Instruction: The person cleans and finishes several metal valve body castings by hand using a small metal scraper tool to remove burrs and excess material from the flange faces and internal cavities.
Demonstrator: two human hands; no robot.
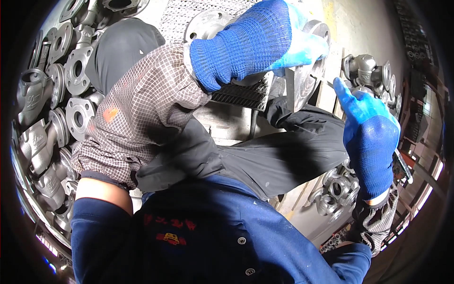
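My left hand (265,42), in a blue knitted glove with a light-blue coated palm, reaches across the top middle. It grips a grey cast-metal valve body with round flanges (302,90); most of its fingers are hidden behind the glove's back. Another flange of metal (206,26) shows beyond my left wrist. To the right of the casting is my right hand (369,111), gloved alike. Its index finger stretches toward the flange while the other fingers curl. A thin metal tool seems to pass through it, a narrow tip showing near the flange; its kind is unclear.
Many flanged valve castings (78,71) are piled along the left. More castings (366,68) stand at the upper right, and others (336,189) lie by my right forearm. A black ridged grate (241,96) sits below the work, between my trousered legs (283,151).
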